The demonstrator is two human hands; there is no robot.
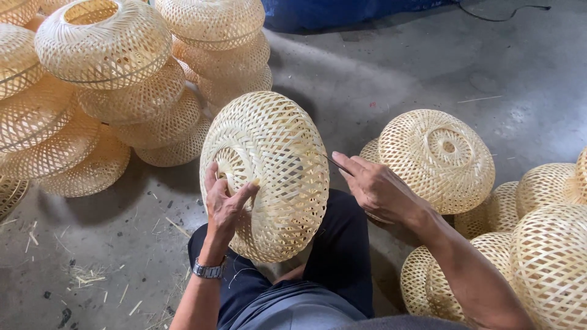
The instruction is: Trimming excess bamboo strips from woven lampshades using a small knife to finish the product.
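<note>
While the left hand (225, 205) clasps the woven bamboo lampshade (266, 174) at its rim, the right hand (376, 186), pinching a thin dark blade (336, 164) (partly hidden), could slip and cut a strip.

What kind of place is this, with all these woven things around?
Probably a bamboo-weaving workshop: a stack of woven shades on a bare concrete floor, bamboo scraps, and hands working one woven shade.

Stacked shades (104, 85): woven bamboo, pale, piled at ten o'clock.
Loose shades (437, 159): more of the same kind, clustered from three to five o'clock.
Floor (416, 67): grey concrete; bamboo slivers (85, 278) are scattered at eight o'clock.
Blue sheet (342, 11): seen at twelve o'clock, possibly a tarpaulin.
Cable (501, 13): dark, laid at one o'clock.
</note>
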